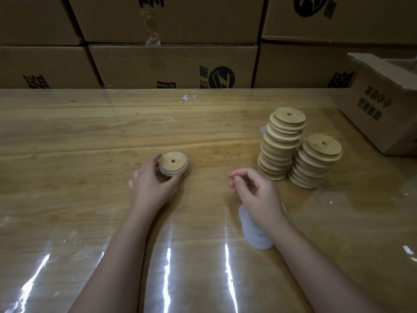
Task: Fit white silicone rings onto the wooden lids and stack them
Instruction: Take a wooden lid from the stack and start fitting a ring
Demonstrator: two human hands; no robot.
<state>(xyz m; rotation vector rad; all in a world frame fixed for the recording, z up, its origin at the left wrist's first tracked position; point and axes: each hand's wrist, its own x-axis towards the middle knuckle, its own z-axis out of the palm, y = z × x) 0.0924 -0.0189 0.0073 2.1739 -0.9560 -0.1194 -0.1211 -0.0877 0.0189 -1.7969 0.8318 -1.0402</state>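
Lid (173,161), a smooth wooden disc with a centre hole, is lying flat on the table (90,136), left hand (151,188) curling round it as a soft white ring (162,171) is sitting unevenly on its rim; right hand (257,193), loosely curled and holding nothing, is hovering over the ring pile (255,236), nearer the two lid stacks (277,154) to its right

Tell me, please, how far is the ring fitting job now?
Barely started. Done: one ringed lid. In hand: the left hand grips it; the right hand holds nothing. Left: the tall stack and shorter stack show no rings; the pile of rings waits.
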